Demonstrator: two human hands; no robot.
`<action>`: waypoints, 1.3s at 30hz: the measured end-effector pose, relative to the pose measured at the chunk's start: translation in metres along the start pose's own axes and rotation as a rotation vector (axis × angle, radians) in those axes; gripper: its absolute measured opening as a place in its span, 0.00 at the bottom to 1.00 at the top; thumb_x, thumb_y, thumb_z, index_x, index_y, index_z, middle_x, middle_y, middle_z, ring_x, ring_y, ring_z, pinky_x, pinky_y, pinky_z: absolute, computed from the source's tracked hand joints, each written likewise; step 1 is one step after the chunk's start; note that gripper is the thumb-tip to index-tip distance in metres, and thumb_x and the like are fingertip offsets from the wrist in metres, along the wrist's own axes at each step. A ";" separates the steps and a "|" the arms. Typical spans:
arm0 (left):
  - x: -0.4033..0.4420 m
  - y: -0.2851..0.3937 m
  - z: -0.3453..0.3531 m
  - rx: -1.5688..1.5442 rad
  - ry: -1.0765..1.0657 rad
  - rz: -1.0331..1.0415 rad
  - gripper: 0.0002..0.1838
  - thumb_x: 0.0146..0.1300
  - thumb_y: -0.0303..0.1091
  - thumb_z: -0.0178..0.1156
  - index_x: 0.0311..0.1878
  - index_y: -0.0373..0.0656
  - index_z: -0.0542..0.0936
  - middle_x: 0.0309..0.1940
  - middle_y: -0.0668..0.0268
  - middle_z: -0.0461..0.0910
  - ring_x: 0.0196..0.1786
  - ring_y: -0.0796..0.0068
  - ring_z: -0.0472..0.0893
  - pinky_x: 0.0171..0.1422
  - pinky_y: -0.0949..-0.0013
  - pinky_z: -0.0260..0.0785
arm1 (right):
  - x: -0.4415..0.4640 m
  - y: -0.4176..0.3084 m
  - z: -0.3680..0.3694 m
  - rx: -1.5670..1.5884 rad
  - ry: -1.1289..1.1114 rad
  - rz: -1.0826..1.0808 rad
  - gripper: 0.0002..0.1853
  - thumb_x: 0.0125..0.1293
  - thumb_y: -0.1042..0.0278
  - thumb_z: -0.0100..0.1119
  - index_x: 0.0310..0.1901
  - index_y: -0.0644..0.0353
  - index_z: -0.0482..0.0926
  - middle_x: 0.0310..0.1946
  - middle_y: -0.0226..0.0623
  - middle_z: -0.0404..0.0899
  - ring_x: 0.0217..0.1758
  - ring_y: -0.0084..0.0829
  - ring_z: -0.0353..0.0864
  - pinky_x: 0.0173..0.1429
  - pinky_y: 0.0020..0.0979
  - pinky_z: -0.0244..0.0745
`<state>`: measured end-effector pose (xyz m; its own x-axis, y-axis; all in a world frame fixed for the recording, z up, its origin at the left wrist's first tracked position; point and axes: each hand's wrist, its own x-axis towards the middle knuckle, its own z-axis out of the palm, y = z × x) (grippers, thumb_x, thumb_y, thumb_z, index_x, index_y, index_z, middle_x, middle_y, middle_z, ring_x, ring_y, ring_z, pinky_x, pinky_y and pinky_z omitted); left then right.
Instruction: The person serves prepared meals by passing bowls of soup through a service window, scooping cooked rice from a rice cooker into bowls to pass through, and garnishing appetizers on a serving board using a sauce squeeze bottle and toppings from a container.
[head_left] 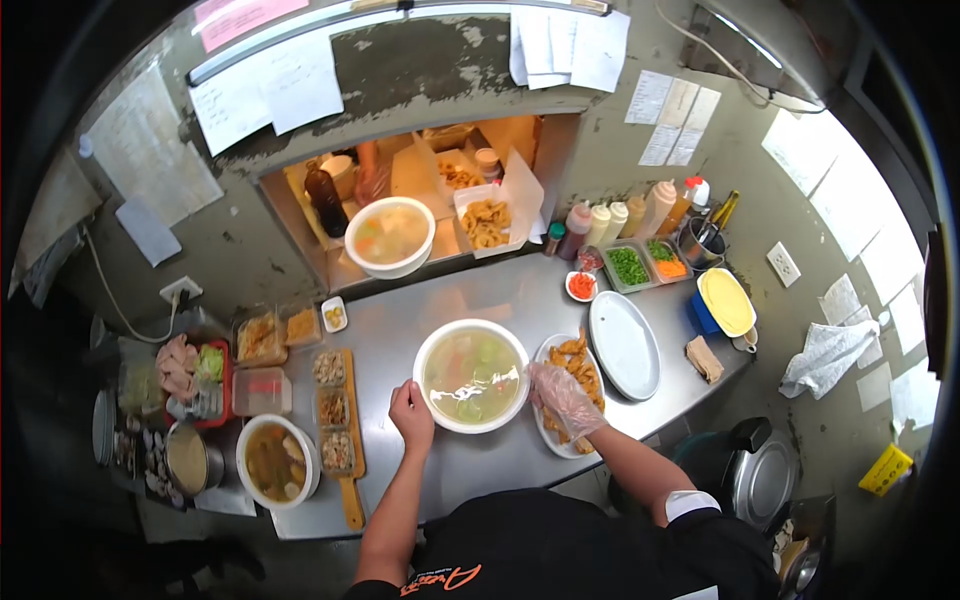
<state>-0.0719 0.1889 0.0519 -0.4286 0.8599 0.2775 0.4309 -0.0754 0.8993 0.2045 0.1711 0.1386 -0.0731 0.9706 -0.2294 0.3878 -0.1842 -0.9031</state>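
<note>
A white bowl of clear soup (472,376), with pale green pieces in it, is at the middle of the steel counter, between my hands. My left hand (408,414), bare, is closed against the bowl's left side. At the right side, my right hand (565,400) wears a clear plastic glove and grips the rim, its fingertips partly hidden. Under and beside that glove lies an oval plate with fried pieces (573,352), partly covered by my hand. To its right is an oval white plate (625,346).
On the pass-through ledge stand another soup bowl (390,238) and a box of fried food (488,222); another person's hand (372,184) shows behind. Squeeze bottles (600,224) line the back right. A wooden board (352,490) with small containers and a third soup bowl (278,462) are left.
</note>
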 end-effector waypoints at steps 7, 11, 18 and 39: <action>0.005 -0.008 0.009 -0.033 -0.027 -0.007 0.11 0.73 0.30 0.55 0.46 0.34 0.83 0.31 0.58 0.78 0.32 0.64 0.77 0.38 0.63 0.69 | 0.013 0.015 0.007 0.089 0.014 0.141 0.30 0.78 0.42 0.43 0.28 0.61 0.75 0.19 0.33 0.71 0.24 0.29 0.70 0.34 0.33 0.67; 0.004 -0.018 0.012 -0.022 -0.047 -0.035 0.11 0.73 0.30 0.55 0.47 0.33 0.83 0.32 0.57 0.78 0.32 0.64 0.77 0.39 0.64 0.70 | 0.011 0.018 0.012 0.247 0.021 0.180 0.28 0.76 0.41 0.49 0.30 0.61 0.77 0.20 0.31 0.73 0.25 0.25 0.70 0.32 0.30 0.66; 0.002 -0.025 0.011 -0.001 -0.092 -0.066 0.12 0.73 0.31 0.55 0.47 0.34 0.83 0.32 0.58 0.78 0.32 0.65 0.77 0.39 0.64 0.70 | 0.010 0.014 0.014 0.036 0.027 0.159 0.32 0.76 0.38 0.47 0.24 0.59 0.75 0.16 0.31 0.71 0.21 0.26 0.70 0.29 0.31 0.66; 0.026 -0.067 0.007 -0.208 -0.507 -0.431 0.36 0.81 0.57 0.33 0.71 0.33 0.69 0.69 0.47 0.71 0.74 0.54 0.68 0.77 0.63 0.56 | 0.004 0.073 0.037 -0.494 0.002 -0.205 0.28 0.79 0.44 0.39 0.48 0.68 0.75 0.41 0.55 0.82 0.43 0.54 0.82 0.48 0.48 0.77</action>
<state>-0.1066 0.2200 -0.0038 -0.0819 0.9607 -0.2652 0.1233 0.2738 0.9538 0.1989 0.1554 0.0580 -0.1909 0.9795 -0.0648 0.7521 0.1035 -0.6509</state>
